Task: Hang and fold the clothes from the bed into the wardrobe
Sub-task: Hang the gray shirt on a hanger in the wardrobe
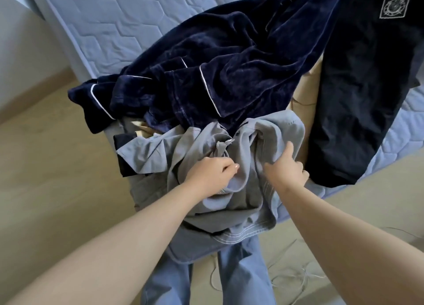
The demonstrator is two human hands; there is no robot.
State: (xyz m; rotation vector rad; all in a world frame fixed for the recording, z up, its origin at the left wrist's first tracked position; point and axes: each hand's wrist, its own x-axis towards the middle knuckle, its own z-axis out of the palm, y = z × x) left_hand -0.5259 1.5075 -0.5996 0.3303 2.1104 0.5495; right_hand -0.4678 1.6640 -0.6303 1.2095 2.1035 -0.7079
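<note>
While our left hand (pixel 212 173) and right hand (pixel 286 167) bunch the grey garment (pixel 275 130) in curled fingers, we reckon lifting it clear comes next

Bare mattress (pixel 110 17) lies open at left; navy robe (pixel 229 63) crowds the centre.

Pale wooden floor (pixel 46 167), thin white cord (pixel 305 273) lying loose.

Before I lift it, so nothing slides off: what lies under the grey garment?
Under the grey garment, a dark cloth and a tan cloth peek out at left; its middle hides the rest.
</note>
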